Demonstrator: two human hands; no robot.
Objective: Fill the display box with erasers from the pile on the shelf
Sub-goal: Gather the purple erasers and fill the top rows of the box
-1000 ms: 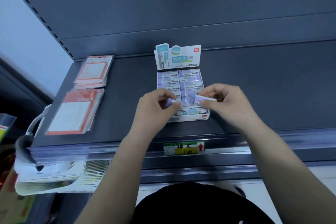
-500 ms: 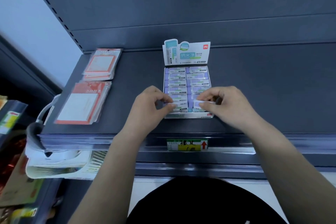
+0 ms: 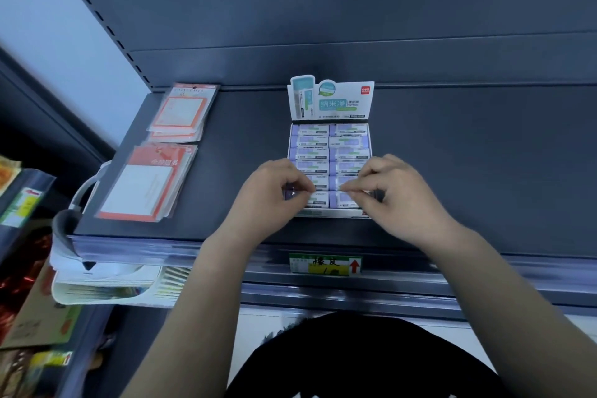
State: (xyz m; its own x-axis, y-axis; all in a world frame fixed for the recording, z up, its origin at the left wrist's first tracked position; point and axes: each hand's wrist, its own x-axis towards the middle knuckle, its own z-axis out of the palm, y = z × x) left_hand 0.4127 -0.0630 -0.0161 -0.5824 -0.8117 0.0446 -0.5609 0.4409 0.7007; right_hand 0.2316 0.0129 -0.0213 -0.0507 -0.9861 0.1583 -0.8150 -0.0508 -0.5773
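beside the display box [image 3: 329,212], note packets [image 3: 147,182]; left hand [image 3: 268,195], right hand [image 3: 395,195] each pinching front-row erasers [image 3: 347,199].

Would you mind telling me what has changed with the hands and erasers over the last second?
Both hands lowered their erasers into the display box's front row; the left hand and right hand still pinch them. The box and notepad packs stayed put.

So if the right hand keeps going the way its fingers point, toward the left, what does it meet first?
Probably the left hand: the right hand pinches a purple-and-white wrapped eraser in the white cardboard display box, fingers aimed leftward across the front row. Depth is unclear.
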